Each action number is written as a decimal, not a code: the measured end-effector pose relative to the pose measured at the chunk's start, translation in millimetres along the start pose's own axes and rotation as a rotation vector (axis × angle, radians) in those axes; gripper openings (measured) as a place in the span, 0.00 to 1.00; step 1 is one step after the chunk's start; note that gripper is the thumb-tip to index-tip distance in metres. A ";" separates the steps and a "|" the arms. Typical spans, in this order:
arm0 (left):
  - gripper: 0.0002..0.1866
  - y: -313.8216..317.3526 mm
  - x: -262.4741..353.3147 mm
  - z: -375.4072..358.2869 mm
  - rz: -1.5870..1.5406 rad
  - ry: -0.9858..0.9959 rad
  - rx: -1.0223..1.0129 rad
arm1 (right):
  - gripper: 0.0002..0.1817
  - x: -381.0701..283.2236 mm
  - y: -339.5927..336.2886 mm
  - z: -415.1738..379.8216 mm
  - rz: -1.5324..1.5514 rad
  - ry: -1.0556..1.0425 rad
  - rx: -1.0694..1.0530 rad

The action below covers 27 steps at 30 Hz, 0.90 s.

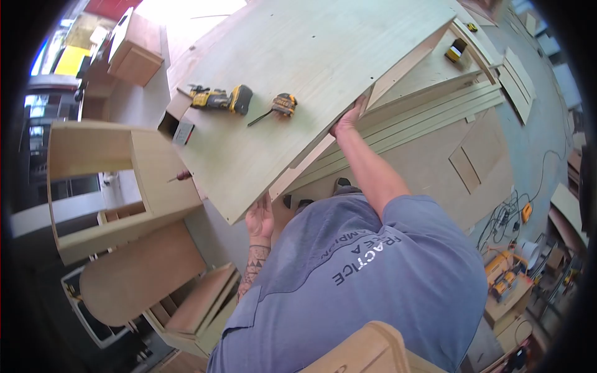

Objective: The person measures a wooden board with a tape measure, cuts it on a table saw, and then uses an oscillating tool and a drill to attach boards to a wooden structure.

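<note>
A large pale plywood panel (249, 149) lies in front of me, with a framed edge below its near side. My left hand (259, 219) is palm up at the near left edge, its fingertips tucked under the panel. Farther along, my right hand (348, 119) grips the same edge, with its fingers partly hidden against the underside. On top of the panel lie a yellow-and-black cordless power tool (219, 99) and a yellow-and-black tape measure (284, 105) with a short dark piece sticking out.
A plywood cabinet frame (93, 186) stands at left, above a rounded board (140, 273). A red-handled screwdriver (180, 176) is beside the panel. Long strips (410, 133) lie beyond my right arm. Tangled cords (507, 211) are on the floor at right.
</note>
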<state>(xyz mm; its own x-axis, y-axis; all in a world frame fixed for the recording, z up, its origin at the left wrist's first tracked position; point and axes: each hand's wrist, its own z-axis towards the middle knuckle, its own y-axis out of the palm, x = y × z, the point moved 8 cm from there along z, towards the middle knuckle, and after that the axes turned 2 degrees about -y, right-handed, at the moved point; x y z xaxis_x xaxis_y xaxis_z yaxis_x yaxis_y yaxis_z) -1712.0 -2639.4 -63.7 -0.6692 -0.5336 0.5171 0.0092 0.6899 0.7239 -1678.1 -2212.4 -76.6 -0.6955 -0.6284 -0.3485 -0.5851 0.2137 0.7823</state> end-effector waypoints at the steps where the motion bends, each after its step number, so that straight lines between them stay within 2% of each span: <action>1: 0.21 0.2 2.2 0.5 0.025 0.010 -0.007 | 0.51 1.5 1.0 0.7 0.034 0.021 -0.015; 9: 0.21 -0.3 0.0 -0.1 0.018 -0.090 -0.001 | 0.50 4.5 0.2 5.6 0.140 0.040 0.010; 18: 0.21 2.7 1.9 -2.3 0.056 -0.076 0.023 | 0.51 11.9 -4.2 12.9 0.163 0.058 -0.016; 20: 0.21 2.3 2.4 -1.4 0.076 -0.061 0.016 | 0.53 11.0 -13.4 10.7 0.174 0.058 0.070; 23: 0.21 2.1 1.6 -2.1 0.096 -0.046 0.010 | 0.54 6.5 -16.9 12.1 0.075 -0.043 0.100; 27: 0.21 5.9 1.3 -4.6 0.054 -0.075 0.024 | 0.52 4.4 -18.4 7.0 -0.050 -0.056 0.148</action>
<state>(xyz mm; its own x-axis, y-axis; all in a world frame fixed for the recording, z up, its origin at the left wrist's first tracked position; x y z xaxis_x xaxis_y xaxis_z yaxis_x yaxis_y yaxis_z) -1709.4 -2638.2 -56.6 -0.7221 -0.4576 0.5188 0.0294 0.7290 0.6839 -1673.3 -2213.8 -96.1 -0.6838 -0.5994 -0.4160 -0.6713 0.2935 0.6806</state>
